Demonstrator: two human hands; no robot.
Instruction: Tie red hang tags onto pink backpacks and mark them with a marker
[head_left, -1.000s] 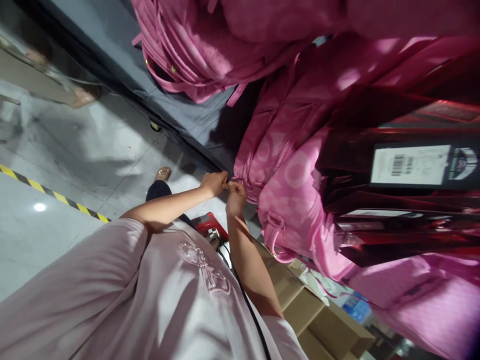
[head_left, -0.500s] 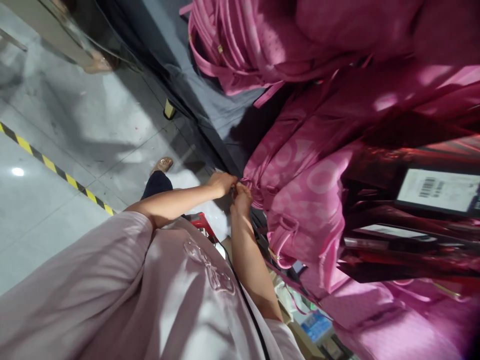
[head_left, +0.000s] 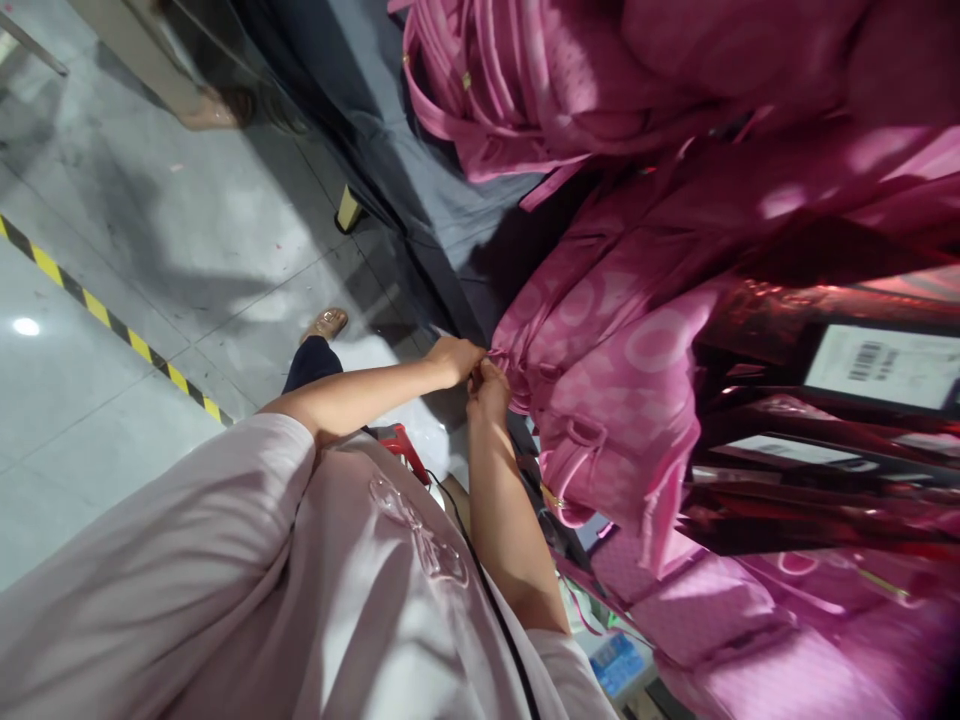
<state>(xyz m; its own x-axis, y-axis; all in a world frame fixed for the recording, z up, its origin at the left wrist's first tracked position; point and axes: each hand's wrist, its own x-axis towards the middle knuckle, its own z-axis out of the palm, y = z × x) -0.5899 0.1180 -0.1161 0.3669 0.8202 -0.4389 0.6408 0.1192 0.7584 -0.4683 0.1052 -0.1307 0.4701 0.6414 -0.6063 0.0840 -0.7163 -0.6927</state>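
A pink backpack with a pale circle pattern lies on its side at the edge of a dark grey table. My left hand and my right hand meet at the backpack's near corner, both closed in a pinch on a small part of it, perhaps a zipper pull or fabric edge. What exactly sits between the fingers is too small to make out.
More pink backpacks are piled on the table behind and to the right. Dark red packages with barcode labels lie on the pile at right. A yellow-black floor stripe crosses the grey floor. A red object sits below my arms.
The view has swung, so the pile appears shifted. My hands stay pinched together at the same corner of the backpack, with only small finger movement.
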